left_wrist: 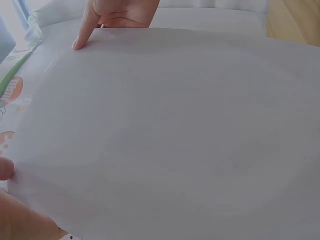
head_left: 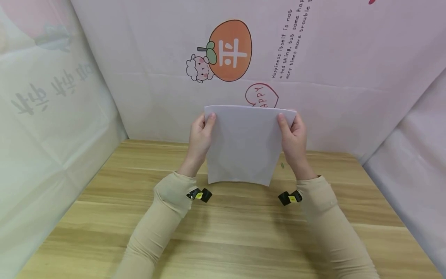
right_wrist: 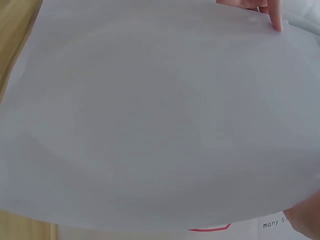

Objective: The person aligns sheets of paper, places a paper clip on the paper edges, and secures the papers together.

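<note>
A blank sheet of white paper (head_left: 245, 145) is held up above the table, its top edge nearly level and its lower edge slightly curved. My left hand (head_left: 201, 135) pinches the upper left side, thumb on the near face and fingers behind. At the upper right, my right hand (head_left: 294, 135) grips it the same way. The paper (left_wrist: 170, 130) fills most of the left wrist view, where the right hand (left_wrist: 120, 12) shows at the far edge. In the right wrist view the paper (right_wrist: 160, 115) also hides nearly everything behind it.
A small paper clip (head_left: 282, 165) lies on the wooden table (head_left: 230, 240) near the right forearm. White printed cloth (head_left: 156, 77) hangs behind the table and along both sides. Black wrist cameras (head_left: 206, 195) sit at the inner side of both cuffs.
</note>
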{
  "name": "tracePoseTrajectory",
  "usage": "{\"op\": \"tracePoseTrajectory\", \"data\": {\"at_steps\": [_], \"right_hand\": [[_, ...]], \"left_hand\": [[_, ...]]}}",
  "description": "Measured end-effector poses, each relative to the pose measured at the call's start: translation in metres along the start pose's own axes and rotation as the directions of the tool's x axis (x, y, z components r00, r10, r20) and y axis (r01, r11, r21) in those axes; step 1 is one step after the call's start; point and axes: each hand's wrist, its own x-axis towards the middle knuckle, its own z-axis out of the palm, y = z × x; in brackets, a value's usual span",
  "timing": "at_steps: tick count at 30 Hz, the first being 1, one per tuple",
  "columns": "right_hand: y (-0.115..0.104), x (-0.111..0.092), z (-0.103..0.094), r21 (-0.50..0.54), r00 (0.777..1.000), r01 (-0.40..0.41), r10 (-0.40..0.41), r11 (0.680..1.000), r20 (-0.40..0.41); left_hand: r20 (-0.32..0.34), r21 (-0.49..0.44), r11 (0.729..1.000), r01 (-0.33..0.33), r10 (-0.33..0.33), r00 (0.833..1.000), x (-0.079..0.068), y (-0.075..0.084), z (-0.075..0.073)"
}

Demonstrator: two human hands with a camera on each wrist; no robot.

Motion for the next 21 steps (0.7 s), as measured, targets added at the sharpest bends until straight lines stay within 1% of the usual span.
{"op": "tracePoseTrajectory", "data": {"at_steps": [3, 6, 9, 11, 21], "right_hand": [[0.002, 0.0002, 0.0, 0.009, 1.0, 0.0, 0.0, 1.0, 0.002], [0.0057, -0.0005, -0.0004, 0.017, 1.0, -0.023, 0.023, 1.0, 0.011], [0.0089, -0.0015, -0.0013, 0.008, 0.998, -0.055, 0.055, 0.998, 0.021], [0.0096, -0.0019, -0.0019, 0.0, 0.998, -0.063, 0.063, 0.998, 0.022], [0.0035, 0.0009, -0.0008, 0.039, 0.999, -0.025, 0.024, 0.999, 0.024]], "left_hand": [[0.012, 0.002, 1.0, -0.001, 0.001, 1.0, -0.0002, -0.001, -0.0007], [0.019, -0.001, 1.0, 0.008, -0.008, 1.0, -0.0004, -0.0035, -0.0015], [0.019, -0.004, 1.0, 0.017, -0.017, 1.0, -0.0008, -0.0052, -0.0021], [0.018, -0.006, 1.0, 0.022, -0.022, 1.0, -0.0011, -0.0052, -0.0023], [-0.018, -0.006, 1.0, 0.008, -0.008, 1.0, 0.0017, 0.0019, 0.0002]]}}
